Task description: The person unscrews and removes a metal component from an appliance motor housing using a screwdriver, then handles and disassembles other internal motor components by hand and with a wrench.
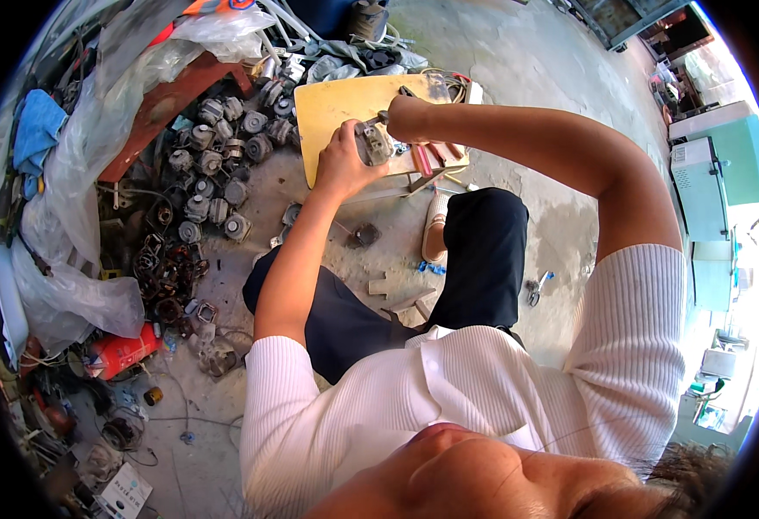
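Observation:
A grey metal motor housing (pixel 373 144) is gripped in my left hand (pixel 342 164), held over the front part of a small yellow table (pixel 327 104). My right hand (pixel 407 119) is closed in a fist right beside the housing. A dark handle end (pixel 406 91) sticks out of that fist, so it holds a hand tool; its working end and exact kind are mostly hidden. Red-handled tools (pixel 422 159) lie on the table just below my right wrist.
Left of the table lies a heap of small motors (pixel 211 160), with dark copper windings (pixel 167 268) nearer me. Coiled cable (pixel 457 85) sits at the table's far right. A blue-handled tool (pixel 537 288) lies on the floor to the right. Plastic sheeting (pixel 76 190) hangs at the left.

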Action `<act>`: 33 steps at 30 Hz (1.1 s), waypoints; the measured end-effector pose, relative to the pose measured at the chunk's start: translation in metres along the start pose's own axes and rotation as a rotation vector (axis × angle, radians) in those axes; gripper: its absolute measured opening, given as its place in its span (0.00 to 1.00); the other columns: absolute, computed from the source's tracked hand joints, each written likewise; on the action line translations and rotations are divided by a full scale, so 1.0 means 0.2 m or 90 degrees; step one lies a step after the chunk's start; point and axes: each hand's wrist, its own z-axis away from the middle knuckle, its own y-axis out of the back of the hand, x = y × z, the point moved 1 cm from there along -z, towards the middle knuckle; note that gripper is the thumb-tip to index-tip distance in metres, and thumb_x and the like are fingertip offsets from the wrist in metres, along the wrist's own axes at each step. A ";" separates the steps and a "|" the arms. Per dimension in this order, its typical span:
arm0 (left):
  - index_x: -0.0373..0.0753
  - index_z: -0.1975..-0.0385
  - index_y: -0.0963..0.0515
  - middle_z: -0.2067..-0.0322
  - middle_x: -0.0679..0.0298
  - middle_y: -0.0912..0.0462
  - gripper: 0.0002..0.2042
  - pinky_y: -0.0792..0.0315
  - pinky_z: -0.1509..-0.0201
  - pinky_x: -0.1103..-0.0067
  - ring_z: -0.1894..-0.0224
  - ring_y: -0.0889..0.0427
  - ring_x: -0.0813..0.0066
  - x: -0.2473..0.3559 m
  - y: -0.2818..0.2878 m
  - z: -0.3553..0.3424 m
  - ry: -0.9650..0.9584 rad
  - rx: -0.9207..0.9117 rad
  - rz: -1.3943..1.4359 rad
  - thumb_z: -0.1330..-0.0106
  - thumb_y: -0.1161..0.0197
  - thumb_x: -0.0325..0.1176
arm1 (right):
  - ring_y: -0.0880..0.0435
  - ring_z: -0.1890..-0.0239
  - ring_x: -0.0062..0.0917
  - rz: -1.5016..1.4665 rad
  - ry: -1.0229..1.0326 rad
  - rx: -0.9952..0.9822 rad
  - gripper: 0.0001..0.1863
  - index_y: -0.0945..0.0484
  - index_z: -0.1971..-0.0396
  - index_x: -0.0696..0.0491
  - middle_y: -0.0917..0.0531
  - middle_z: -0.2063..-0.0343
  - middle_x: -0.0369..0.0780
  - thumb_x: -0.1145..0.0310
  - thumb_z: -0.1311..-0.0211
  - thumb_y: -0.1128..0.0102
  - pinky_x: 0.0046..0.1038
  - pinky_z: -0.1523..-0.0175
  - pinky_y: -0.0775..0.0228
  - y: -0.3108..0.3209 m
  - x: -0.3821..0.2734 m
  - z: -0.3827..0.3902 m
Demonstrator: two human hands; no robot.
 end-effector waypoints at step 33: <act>0.39 0.41 0.38 0.45 0.48 0.27 0.42 0.28 0.42 0.61 0.42 0.25 0.48 -0.06 0.05 0.02 0.107 0.000 0.022 0.54 0.22 0.46 | 0.15 0.66 0.45 -0.785 -0.118 0.452 0.20 0.25 0.42 0.54 0.17 0.69 0.53 0.69 0.33 0.49 0.41 0.56 0.25 -0.18 -0.28 0.27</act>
